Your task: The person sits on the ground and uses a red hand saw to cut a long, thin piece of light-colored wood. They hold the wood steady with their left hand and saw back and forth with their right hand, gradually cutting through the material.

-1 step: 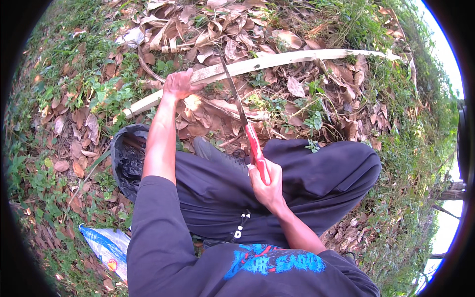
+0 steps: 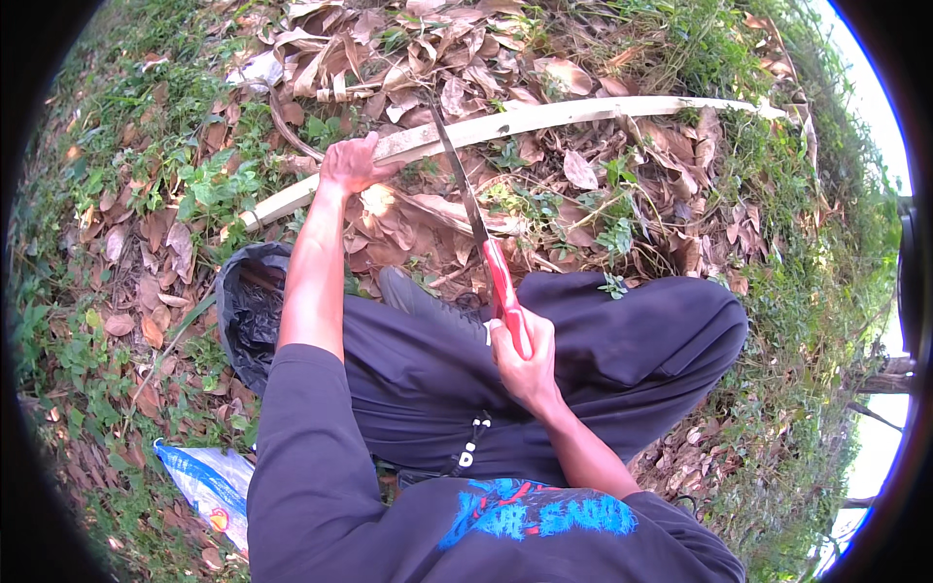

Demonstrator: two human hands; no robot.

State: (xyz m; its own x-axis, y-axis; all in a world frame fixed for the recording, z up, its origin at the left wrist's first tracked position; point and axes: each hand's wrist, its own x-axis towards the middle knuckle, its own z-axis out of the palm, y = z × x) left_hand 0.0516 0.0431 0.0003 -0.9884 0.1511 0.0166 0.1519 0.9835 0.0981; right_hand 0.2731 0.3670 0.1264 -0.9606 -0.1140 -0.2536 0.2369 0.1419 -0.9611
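A long pale wooden strip (image 2: 544,118) lies across the leaf-covered ground in front of me, curving in this wide view. My left hand (image 2: 352,165) is closed around it, left of its middle. In my right hand (image 2: 525,362), close to my lap, is the red handle of a handsaw (image 2: 459,173). The saw's narrow dark blade points away from me and crosses the strip just right of my left hand. Its tip reaches past the strip's far edge. Whether the teeth have cut into the wood is too small to tell.
Dry brown leaves (image 2: 580,170) and green plants (image 2: 204,185) cover the ground. A black plastic bag (image 2: 251,321) stands open beside my left arm. Behind it lies a white and blue sack (image 2: 206,491). My crossed legs (image 2: 632,330) are between me and the strip.
Hardly anything differs. The saw handle and my right hand have shifted very slightly; the left hand keeps its place on the strip.
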